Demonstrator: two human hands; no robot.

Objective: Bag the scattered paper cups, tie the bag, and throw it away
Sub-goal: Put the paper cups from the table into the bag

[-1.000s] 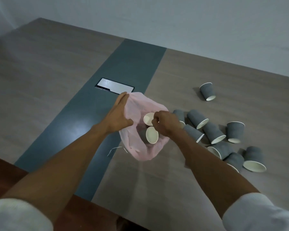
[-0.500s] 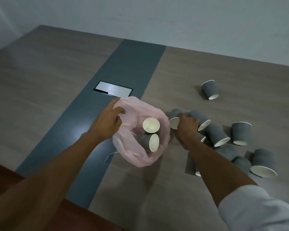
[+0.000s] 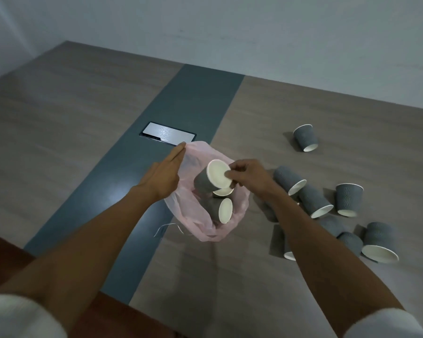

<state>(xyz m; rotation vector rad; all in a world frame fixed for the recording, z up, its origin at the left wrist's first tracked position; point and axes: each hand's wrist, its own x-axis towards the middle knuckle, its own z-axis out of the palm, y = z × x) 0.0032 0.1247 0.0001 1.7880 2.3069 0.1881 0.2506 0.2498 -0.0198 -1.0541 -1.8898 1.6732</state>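
Note:
A pink plastic bag [image 3: 200, 220] lies open on the table with its mouth facing me. My left hand [image 3: 165, 172] grips the bag's left rim and holds it open. My right hand [image 3: 248, 175] pinches the rim of a grey paper cup [image 3: 211, 179] with a white inside, held over the bag's mouth. Two more cups [image 3: 220, 209] lie inside the bag. To the right, several grey cups [image 3: 315, 202] lie scattered on the table, most on their sides. One cup [image 3: 305, 137] lies apart farther back.
The table [image 3: 59, 132] is wood-toned with a dark grey centre strip [image 3: 193, 101]. A silver hatch plate [image 3: 167, 132] is set into the strip just behind the bag. A thin white tie [image 3: 164, 229] lies by the bag. A pale wall stands behind the table's far edge.
My right hand reached right into the cup pile, picked up a cup, and brought it back over the bag's mouth. My left hand stayed on the bag's rim.

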